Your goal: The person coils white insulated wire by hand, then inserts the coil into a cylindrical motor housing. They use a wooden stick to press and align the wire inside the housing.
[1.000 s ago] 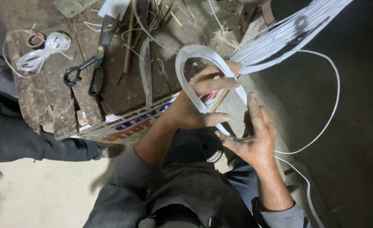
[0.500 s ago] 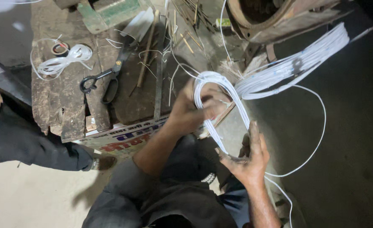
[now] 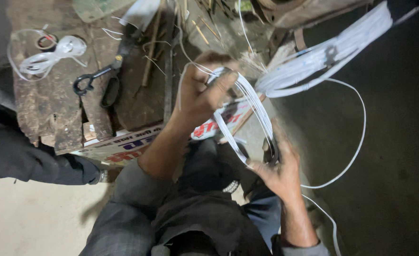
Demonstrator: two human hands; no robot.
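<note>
My left hand (image 3: 201, 90) grips the top of a small coil of white plastic strip (image 3: 247, 111), fingers closed around the loops. My right hand (image 3: 276, 163) holds the lower end of the same coil, the strands running taut between both hands. A loose white strip (image 3: 356, 142) trails from the coil in a wide arc to the right and down past my right arm. A larger bundle of white strip (image 3: 323, 59) lies beyond the hands, at the upper right.
A worn wooden board (image 3: 58, 104) holds black scissors (image 3: 100, 83), a small tangle of white strip (image 3: 48, 57), and thin sticks (image 3: 200, 28). Printed cardboard (image 3: 124, 147) pokes out beneath it. Another person's dark-sleeved limb (image 3: 24, 156) lies at left.
The coil has turned from a flat open loop to an edge-on bundle stretched between both hands. My left hand closed over its top; my right hand moved up onto its lower end.
</note>
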